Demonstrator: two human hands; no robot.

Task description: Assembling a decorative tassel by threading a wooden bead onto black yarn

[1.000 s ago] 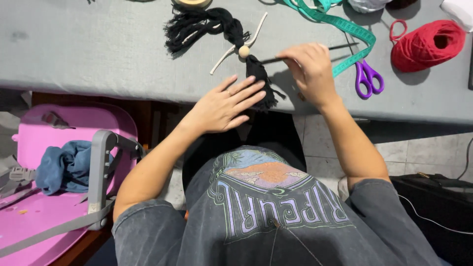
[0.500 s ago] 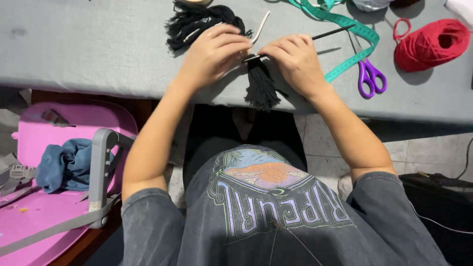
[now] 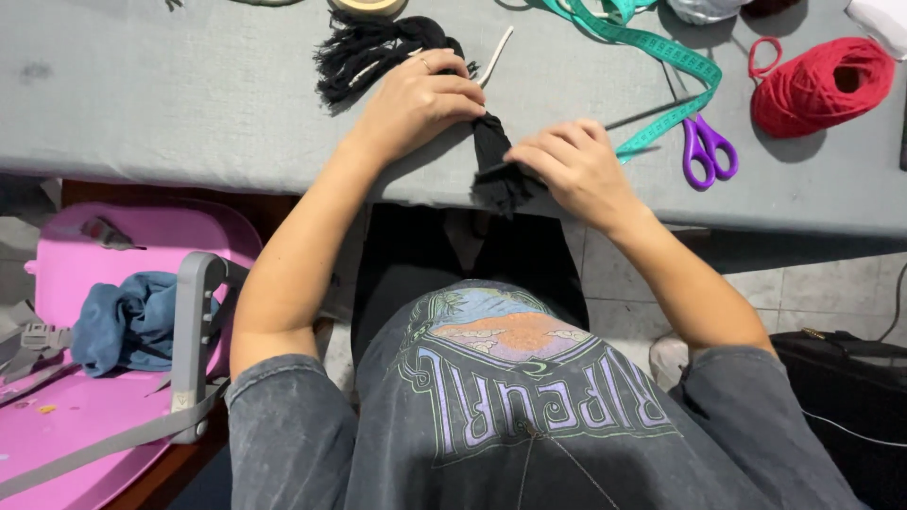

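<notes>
**Two hands on a black yarn tassel at the table edge**

A grey cloth-covered table [image 3: 170, 104] fills the upper half of the frame, its near edge running across the middle. Below it, at lower left, stands a pink plastic seat [image 3: 85, 416] with grey straps and a crumpled blue cloth [image 3: 118, 321] on it; pale floor tiles show at centre right, and a dark bag [image 3: 841, 378] sits at lower right. Along the top of the table lie a green measuring tape [image 3: 661, 52], purple-handled scissors [image 3: 707, 151] and a ball of red yarn [image 3: 817, 85] at upper right.

The black yarn tassel [image 3: 496, 170] lies in the upper centre, at the table's near edge. It is a tight dark bundle (matte, no sheen), narrow at its bound upper end and fraying into loose strands that hang just over the edge. A second mass of black yarn [image 3: 368, 52] with a pale stick [image 3: 496, 55] lies further up, at top centre.

The left hand [image 3: 416, 99] rests just above and left of the tassel, fingers curled down onto its upper end, pinning it. The right hand [image 3: 572, 170] lies just to its right, fingers bent and touching the frayed lower part; whether it actually pinches strands cannot be told.
</notes>
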